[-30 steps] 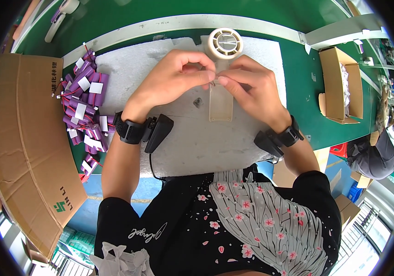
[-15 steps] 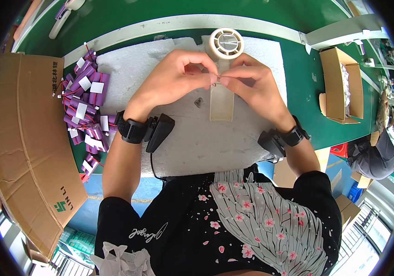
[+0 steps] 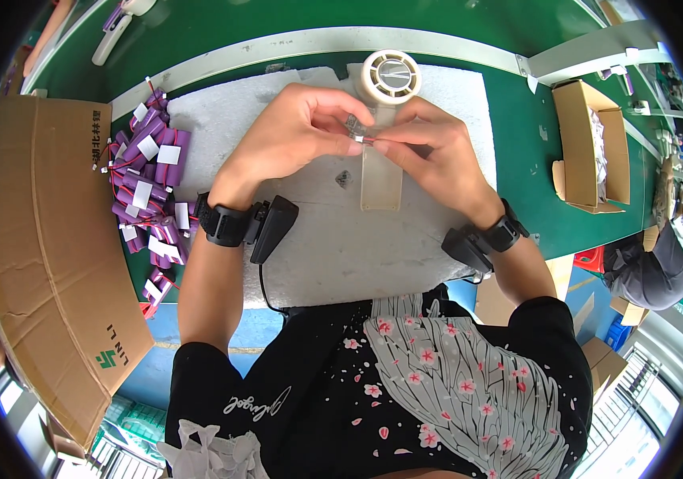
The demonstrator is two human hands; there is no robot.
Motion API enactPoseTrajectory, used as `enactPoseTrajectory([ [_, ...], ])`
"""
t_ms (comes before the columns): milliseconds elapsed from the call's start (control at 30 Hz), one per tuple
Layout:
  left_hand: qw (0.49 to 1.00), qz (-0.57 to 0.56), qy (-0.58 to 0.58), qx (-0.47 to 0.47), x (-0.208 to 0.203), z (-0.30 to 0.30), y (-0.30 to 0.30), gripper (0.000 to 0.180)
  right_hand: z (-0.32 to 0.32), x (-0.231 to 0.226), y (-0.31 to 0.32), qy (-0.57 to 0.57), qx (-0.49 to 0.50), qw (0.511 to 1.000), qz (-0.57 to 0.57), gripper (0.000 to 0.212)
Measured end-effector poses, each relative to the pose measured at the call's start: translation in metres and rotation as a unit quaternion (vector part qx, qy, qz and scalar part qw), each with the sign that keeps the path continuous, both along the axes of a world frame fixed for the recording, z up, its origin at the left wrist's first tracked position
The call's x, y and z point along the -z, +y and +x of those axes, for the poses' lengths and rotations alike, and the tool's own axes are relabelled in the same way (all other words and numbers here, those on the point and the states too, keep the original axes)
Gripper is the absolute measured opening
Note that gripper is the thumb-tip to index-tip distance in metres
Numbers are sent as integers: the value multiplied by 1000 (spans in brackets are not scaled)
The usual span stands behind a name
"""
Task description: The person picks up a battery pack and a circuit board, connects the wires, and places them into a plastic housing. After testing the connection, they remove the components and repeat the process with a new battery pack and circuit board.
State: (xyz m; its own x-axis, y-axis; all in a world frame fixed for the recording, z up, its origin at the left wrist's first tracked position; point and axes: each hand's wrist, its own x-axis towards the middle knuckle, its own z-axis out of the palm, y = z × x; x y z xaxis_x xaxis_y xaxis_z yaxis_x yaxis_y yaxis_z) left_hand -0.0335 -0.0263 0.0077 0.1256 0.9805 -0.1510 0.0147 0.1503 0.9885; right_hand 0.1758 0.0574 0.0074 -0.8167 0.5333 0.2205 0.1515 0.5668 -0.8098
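Centrally: 1 small metallic part, pinched between the fingertips of the left hand and right hand, which meet just above 1 cream handheld fan lying on a white foam mat. Left of mat: 1 heap of purple battery cells; beyond it, flattened cardboard. Right: 1 open cardboard box.

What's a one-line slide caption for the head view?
Left hand and right hand pinch a small part above a beige handheld fan on a white foam mat, purple battery cells alongside.
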Motion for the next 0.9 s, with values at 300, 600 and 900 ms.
enactPoseTrajectory([
  [300,999,-17,-32,-9,-3,0,1,25,-1,0,-2,2,14,1000,19,15],
  [600,999,-26,-46,-7,1,-1,2,27,-3,4,-4,-7,30,998,52,15],
  [900,997,-31,-68,-3,-1,-3,2,30,-3,5,-4,15,30,998,54,14],
])
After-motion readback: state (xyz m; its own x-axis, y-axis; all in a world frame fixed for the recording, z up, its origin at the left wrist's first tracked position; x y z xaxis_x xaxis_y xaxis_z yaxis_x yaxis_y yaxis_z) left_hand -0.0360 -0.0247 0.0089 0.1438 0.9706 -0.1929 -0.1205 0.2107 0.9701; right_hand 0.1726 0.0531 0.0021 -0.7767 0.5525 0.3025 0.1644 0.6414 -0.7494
